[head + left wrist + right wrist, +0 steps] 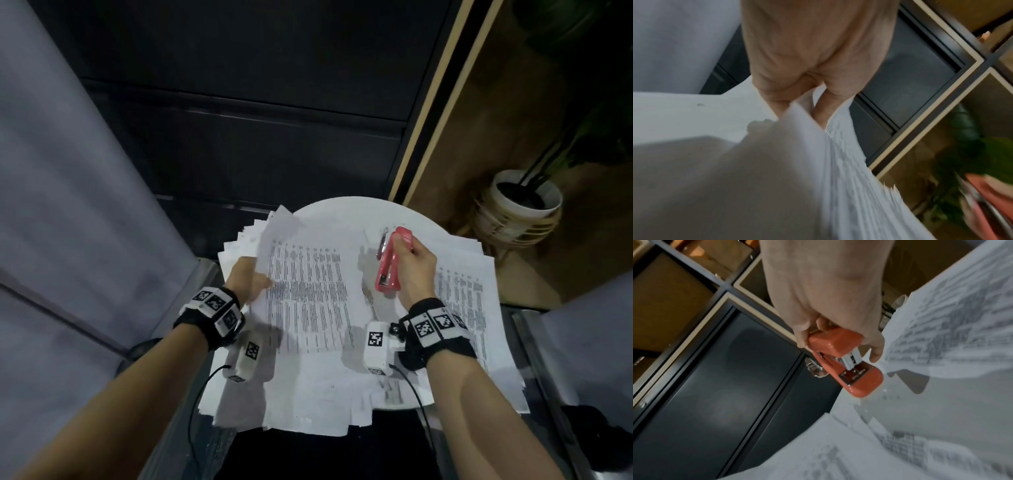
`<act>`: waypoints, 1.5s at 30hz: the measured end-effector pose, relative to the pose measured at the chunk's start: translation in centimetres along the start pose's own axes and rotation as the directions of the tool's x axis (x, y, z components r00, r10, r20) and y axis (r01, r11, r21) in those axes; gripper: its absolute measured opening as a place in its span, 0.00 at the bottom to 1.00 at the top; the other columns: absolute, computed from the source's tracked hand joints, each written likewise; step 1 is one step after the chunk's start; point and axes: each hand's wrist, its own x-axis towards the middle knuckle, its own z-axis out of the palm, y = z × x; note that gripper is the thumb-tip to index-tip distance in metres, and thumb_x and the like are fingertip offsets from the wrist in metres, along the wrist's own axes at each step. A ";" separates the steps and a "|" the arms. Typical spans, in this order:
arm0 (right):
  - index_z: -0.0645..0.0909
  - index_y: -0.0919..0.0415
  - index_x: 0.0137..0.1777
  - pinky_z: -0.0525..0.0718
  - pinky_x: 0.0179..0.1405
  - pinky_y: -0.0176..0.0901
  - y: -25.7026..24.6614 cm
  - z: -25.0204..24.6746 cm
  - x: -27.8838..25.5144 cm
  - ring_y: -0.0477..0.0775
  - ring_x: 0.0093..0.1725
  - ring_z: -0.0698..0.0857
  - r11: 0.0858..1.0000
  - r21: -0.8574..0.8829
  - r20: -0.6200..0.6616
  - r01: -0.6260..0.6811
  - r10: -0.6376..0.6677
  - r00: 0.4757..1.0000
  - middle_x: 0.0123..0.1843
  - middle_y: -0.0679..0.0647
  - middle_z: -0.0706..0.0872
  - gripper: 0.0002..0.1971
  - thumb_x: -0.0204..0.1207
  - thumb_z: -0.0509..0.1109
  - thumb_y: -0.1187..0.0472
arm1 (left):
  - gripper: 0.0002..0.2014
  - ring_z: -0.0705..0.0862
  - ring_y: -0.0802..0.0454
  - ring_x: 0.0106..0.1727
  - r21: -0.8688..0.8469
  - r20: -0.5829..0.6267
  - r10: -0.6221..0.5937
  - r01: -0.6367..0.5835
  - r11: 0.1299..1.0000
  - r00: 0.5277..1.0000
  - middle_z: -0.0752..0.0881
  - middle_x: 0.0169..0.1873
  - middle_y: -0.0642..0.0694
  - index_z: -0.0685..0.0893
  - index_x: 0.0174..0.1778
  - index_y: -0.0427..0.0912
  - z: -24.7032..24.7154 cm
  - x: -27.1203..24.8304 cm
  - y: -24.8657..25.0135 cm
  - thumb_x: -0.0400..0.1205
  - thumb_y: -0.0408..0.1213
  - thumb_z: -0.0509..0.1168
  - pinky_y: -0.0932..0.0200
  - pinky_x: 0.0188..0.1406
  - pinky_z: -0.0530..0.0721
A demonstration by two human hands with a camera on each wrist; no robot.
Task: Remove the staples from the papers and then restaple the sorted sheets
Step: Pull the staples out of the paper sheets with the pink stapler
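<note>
A thick set of printed sheets (308, 291) lies in the middle of the small round white table (346, 212). My left hand (248, 277) pinches its left edge, the far corner lifted and fanned. In the left wrist view the fingers (777, 91) clamp the sheaf (838, 162). My right hand (414, 267) grips a red stapler (388, 267) above the table, its mouth pointing away from me. The right wrist view shows the stapler (844, 360) with its metal magazine showing. A second printed stack (472, 308) lies under my right wrist.
Blank sheets (301, 404) hang over the table's near edge. A small clear item (383, 241) shows beside the stapler. Dark cabinet fronts (257, 102) stand behind the table, wooden shelving at right, a potted plant in a white pot (524, 202) on the floor there.
</note>
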 end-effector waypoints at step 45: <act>0.88 0.41 0.34 0.71 0.71 0.75 5.9 -9.4 4.9 0.66 0.39 0.91 0.855 -0.500 -0.018 -0.136 0.147 0.989 0.30 0.53 0.91 0.09 0.72 0.75 0.41 | 0.21 0.84 0.38 0.53 0.310 -0.170 0.050 0.006 0.951 0.984 0.85 0.51 0.38 0.78 0.58 0.37 1.2 2.7 0.9 0.72 0.36 0.77 0.51 0.50 0.83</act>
